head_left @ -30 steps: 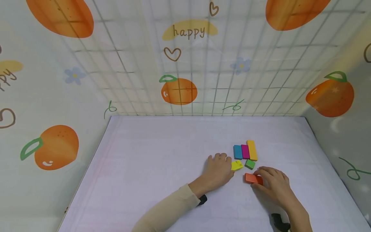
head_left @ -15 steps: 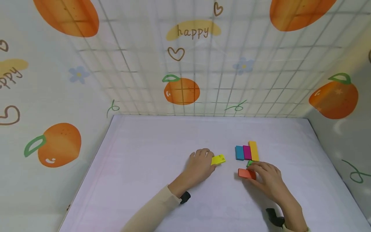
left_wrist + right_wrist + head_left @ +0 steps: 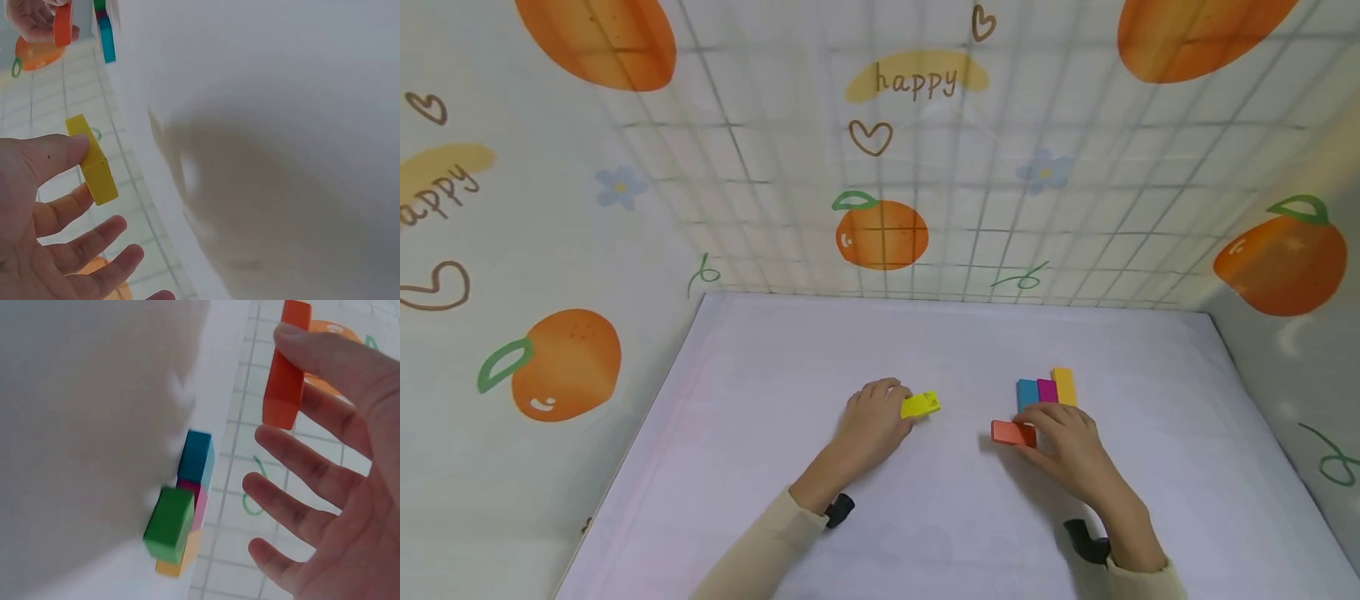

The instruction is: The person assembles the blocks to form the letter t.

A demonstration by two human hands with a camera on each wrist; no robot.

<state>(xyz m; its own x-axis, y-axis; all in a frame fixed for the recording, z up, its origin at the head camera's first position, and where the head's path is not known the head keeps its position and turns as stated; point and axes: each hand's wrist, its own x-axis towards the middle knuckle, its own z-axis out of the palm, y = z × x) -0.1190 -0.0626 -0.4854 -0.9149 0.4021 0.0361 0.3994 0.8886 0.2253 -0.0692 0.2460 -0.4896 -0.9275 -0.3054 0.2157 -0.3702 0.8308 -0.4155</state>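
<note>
My left hand (image 3: 871, 425) pinches a bright yellow block (image 3: 921, 404) between thumb and index finger, raised over the table left of the other blocks. In the left wrist view the thumb lies on the yellow block (image 3: 92, 159) and the other fingers spread away from it. An orange-red block (image 3: 1011, 432) sticks out leftward from the thumb and fingertips of my right hand (image 3: 1071, 450), which grips its right end above the table. The right wrist view shows the orange-red block (image 3: 281, 381) pinched, the remaining fingers loose.
Just beyond my right hand, a blue block (image 3: 1027, 395), a magenta block (image 3: 1047, 391) and an amber block (image 3: 1064, 387) stand side by side. A green block (image 3: 170, 524), hidden in the head view, is beside them. Patterned walls surround the white table (image 3: 775, 358).
My left hand has carried the yellow block leftward, away from the group. My right hand has lifted the orange-red block and moved left and farther from me, covering the green block.
</note>
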